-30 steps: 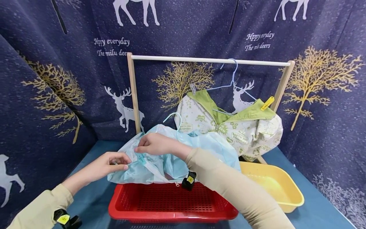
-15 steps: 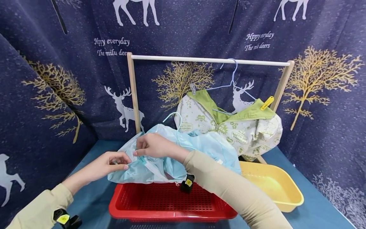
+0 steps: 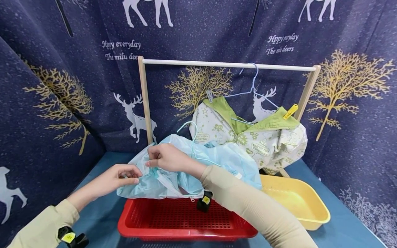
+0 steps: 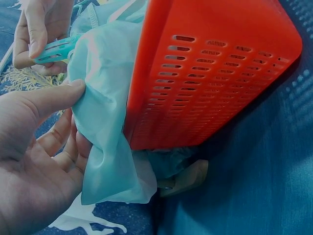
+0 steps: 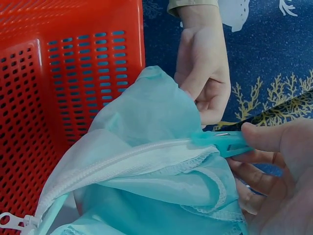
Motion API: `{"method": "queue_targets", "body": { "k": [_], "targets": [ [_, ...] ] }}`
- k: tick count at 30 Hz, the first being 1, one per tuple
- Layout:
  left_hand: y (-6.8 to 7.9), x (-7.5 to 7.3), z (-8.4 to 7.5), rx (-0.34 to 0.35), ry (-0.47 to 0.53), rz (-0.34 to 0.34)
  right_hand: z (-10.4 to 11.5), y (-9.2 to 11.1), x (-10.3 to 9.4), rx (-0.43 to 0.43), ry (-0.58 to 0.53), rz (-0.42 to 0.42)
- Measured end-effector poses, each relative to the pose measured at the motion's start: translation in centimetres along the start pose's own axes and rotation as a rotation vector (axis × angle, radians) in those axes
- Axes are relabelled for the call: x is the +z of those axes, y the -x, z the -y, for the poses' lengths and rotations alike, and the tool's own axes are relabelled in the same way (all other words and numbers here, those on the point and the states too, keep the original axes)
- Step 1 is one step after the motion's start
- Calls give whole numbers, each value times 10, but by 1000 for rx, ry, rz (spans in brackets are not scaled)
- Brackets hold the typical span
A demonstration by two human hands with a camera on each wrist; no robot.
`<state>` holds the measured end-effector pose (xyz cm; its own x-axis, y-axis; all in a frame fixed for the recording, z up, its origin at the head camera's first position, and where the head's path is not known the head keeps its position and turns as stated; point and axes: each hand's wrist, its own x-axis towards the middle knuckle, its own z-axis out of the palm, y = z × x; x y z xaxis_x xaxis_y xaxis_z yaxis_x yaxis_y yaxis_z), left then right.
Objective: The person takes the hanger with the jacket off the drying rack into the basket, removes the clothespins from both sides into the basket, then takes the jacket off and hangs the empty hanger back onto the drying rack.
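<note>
A light blue jacket [image 3: 235,162] with a white zipper [image 5: 122,161] lies partly over the back of a red basket [image 3: 186,237]. My right hand [image 3: 169,157] pinches a teal clothespin [image 5: 227,143], whose jaws sit on the jacket's edge at the end of the zipper. Left of it, my left hand [image 3: 116,179] holds the jacket's fabric between thumb and fingers, seen close in the left wrist view. A pale blue hanger [image 3: 195,132] rises from the jacket, its hook free of any rail and part of it hidden by fabric and the right arm.
Behind stands a wooden rack with a white rail [image 3: 198,63]. From it hangs a patterned jacket [image 3: 257,144] on a blue hanger [image 3: 252,84], with a grey clothespin [image 3: 209,96] and a yellow clothespin [image 3: 290,112]. A yellow basin [image 3: 294,196] sits right of the basket.
My right forearm has lowered slightly, and the hanger's arm now shows above the sleeve. Both hands stay in nearly the same place, with the same holds.
</note>
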<state>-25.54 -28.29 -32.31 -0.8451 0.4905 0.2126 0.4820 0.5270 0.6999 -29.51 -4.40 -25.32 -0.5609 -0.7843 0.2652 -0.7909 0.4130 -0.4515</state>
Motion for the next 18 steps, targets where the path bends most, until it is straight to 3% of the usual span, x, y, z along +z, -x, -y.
{"method": "queue_targets", "body": {
  "k": [18],
  "targets": [
    [0, 0, -3, -19, 6, 5, 3, 1, -8, -6, -83, -100]
  ]
}}
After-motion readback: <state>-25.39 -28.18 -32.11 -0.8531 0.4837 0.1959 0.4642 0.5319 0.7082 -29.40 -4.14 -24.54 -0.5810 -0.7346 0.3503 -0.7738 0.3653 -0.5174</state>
